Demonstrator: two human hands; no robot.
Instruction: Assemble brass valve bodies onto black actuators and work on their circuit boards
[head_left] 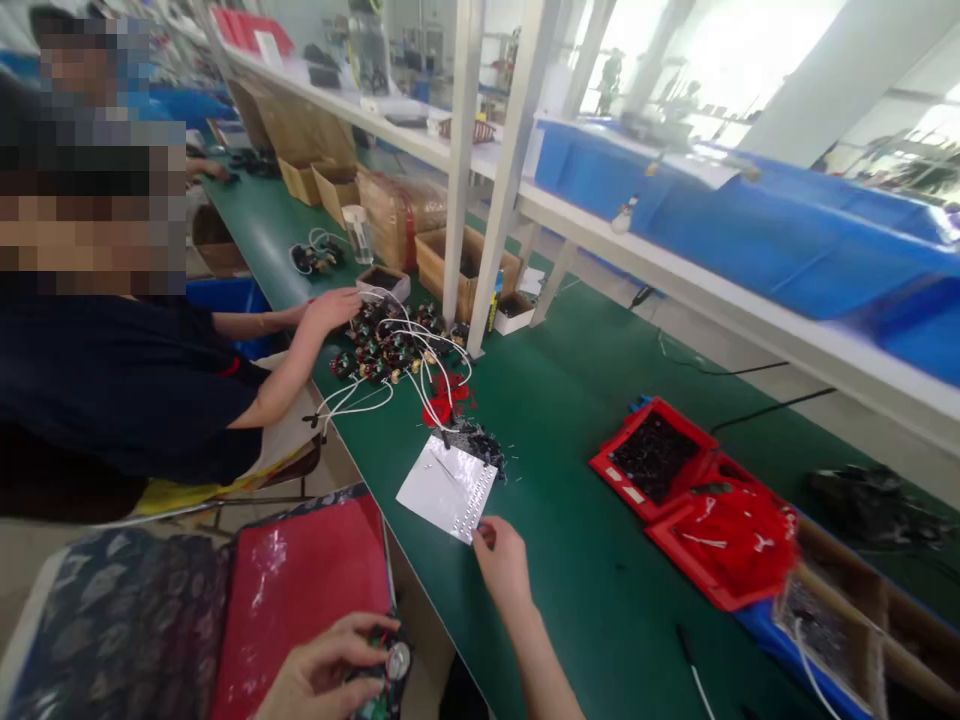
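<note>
My right hand [501, 560] reaches over the green table [570, 520] and its fingers pinch the near corner of a white sheet [448, 487] dotted with small parts. My left hand [330, 675] is low by my lap, closed round a small dark part with a round silver piece [396, 660]. It sits beside a red plastic bag [300, 590]. Just beyond the white sheet lies a pile of small black parts [480, 442].
A co-worker's hand [330, 308] rests on a heap of black-and-red parts with white wires [394, 350]. Red trays [652, 458] with black parts and red wires [742, 535] lie to the right. Cardboard boxes [465, 268] and white posts [499, 190] stand behind.
</note>
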